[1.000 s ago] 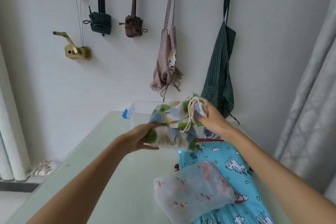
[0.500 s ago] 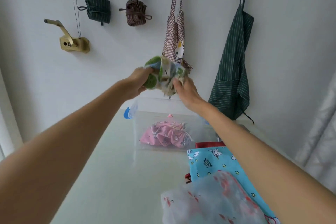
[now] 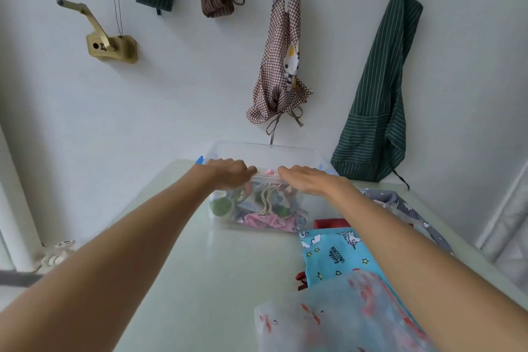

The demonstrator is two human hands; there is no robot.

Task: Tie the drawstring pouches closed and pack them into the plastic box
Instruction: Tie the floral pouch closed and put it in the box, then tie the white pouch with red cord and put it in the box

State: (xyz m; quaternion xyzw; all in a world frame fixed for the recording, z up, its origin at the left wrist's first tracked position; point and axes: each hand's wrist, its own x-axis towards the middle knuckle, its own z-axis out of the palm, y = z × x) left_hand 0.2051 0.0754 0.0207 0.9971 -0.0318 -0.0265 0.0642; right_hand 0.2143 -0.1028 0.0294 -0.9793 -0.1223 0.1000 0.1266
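Pale green glass table (image 3: 177, 251) sitting against white wall (image 3: 185, 100), clear plastic box (image 3: 265, 148) at far edge holding tied pouches (image 3: 257, 208), left hand (image 3: 228, 176) and right hand (image 3: 307, 180) hovering flat over box, fingers relaxed, gripping nothing, aprons (image 3: 377, 94) hanging behind.

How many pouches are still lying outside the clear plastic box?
4 visible: a blue unicorn-print pouch, a white pouch with red print overlapping it at the near edge, a grey star-print pouch behind, and a red one mostly covered. More may be hidden.
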